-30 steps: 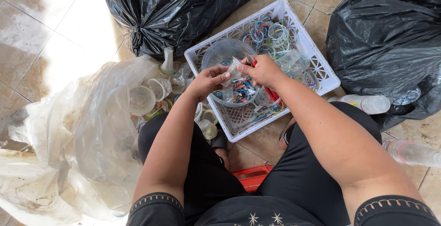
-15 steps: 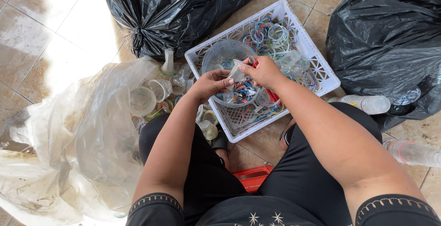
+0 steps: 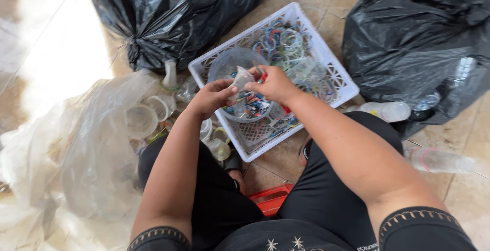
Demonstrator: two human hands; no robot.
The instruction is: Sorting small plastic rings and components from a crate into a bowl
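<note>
Hands, left (image 3: 212,97) and right (image 3: 273,83), each grip closed on clear bottle (image 3: 240,81) above white basket (image 3: 337,80).

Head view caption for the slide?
Both hands, left hand and right hand, grip a small clear plastic piece above a white basket.
</note>
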